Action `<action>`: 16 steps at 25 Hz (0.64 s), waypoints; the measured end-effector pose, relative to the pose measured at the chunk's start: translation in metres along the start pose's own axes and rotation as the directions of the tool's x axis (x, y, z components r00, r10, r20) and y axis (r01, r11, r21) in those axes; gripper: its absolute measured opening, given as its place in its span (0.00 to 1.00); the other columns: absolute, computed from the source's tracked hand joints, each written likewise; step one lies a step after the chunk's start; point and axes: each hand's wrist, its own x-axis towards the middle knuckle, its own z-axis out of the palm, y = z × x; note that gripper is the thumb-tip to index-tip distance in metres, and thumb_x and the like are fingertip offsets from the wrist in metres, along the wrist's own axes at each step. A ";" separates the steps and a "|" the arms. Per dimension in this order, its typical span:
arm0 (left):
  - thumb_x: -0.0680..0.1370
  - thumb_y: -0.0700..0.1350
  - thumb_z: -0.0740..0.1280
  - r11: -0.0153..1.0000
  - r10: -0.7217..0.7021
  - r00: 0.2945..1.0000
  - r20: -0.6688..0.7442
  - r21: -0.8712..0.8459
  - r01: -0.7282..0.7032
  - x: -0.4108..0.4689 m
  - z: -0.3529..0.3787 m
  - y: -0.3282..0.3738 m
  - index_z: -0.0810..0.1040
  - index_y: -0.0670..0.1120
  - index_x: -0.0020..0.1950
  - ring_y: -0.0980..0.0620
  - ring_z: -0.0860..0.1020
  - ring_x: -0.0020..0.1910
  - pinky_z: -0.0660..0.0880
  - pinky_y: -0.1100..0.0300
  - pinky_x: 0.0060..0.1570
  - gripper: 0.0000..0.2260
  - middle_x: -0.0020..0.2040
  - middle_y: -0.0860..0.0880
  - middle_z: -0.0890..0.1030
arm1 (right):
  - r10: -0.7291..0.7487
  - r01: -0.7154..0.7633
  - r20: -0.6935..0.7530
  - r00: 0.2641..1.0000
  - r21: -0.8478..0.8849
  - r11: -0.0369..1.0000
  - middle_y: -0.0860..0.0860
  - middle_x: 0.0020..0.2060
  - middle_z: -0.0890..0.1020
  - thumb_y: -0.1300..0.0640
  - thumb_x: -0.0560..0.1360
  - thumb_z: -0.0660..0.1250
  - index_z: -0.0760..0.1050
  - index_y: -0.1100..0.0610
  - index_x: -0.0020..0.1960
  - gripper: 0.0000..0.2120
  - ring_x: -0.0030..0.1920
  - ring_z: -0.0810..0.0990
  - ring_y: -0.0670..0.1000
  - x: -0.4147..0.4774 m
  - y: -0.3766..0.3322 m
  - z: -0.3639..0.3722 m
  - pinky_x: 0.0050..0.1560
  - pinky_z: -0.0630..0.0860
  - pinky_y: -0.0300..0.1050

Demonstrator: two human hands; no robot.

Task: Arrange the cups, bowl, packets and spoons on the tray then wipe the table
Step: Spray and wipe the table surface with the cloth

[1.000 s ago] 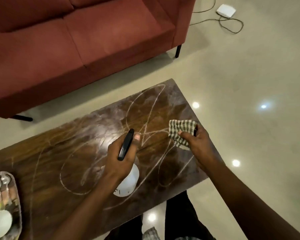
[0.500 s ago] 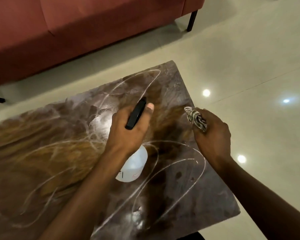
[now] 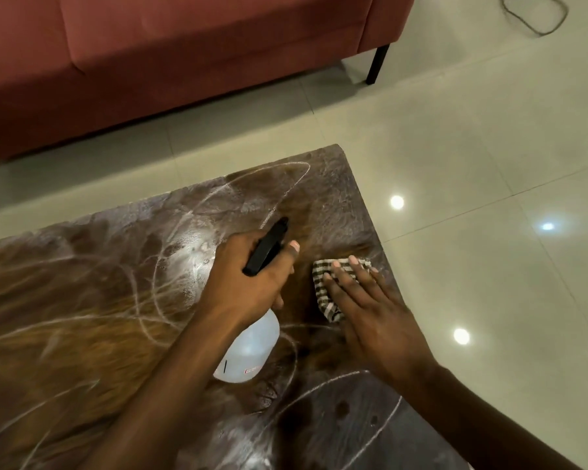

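My left hand (image 3: pixel 252 286) gripped the spray bottle (image 3: pixel 250 351), label unreadable; my right hand (image 3: pixel 370 310) pressed flat-fingered on the cloth (image 3: pixel 322 295) near the table (image 3: pixel 82 300) edge.

Home living room. Red upholstered sofa (image 3: pixel 184 62) on a thin black leg (image 3: pixel 377 64) along the far side. Floor (image 3: pixel 472 147): large glossy pale tiles, mirroring ceiling-light spots (image 3: pixel 397 201). Low dark wood-grain counter (image 3: pixel 82 317) near the sofa, coffee-table height. Loose cable (image 3: pixel 530 15) lies on the floor, far right.
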 end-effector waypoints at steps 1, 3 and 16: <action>0.83 0.54 0.71 1.000 -0.005 1.000 0.013 0.011 0.005 0.000 -0.001 -0.002 0.83 0.43 0.42 0.46 0.81 0.22 0.85 0.38 0.41 0.16 0.34 0.43 0.87 | -0.004 0.004 -0.007 1.000 -0.001 1.000 0.54 0.82 0.67 0.45 0.86 0.52 0.67 0.54 0.82 0.28 0.85 0.60 0.59 0.014 0.012 -0.004 0.82 0.61 0.58; 0.83 0.55 0.71 1.000 -0.006 1.000 0.002 0.030 0.006 0.000 -0.004 -0.005 0.81 0.40 0.39 0.42 0.78 0.22 0.83 0.37 0.37 0.21 0.28 0.43 0.82 | 0.078 -0.078 -0.018 0.997 0.020 0.997 0.54 0.83 0.67 0.48 0.85 0.55 0.67 0.54 0.82 0.27 0.85 0.59 0.60 0.056 0.034 -0.013 0.82 0.64 0.61; 0.82 0.58 0.71 0.997 -0.063 0.998 -0.022 -0.051 0.062 0.005 -0.032 -0.004 0.82 0.40 0.38 0.44 0.75 0.21 0.81 0.43 0.32 0.23 0.22 0.45 0.74 | -0.500 0.510 0.177 0.848 -0.013 0.860 0.53 0.84 0.64 0.48 0.85 0.55 0.57 0.48 0.84 0.28 0.86 0.58 0.57 0.144 0.060 -0.024 0.83 0.62 0.61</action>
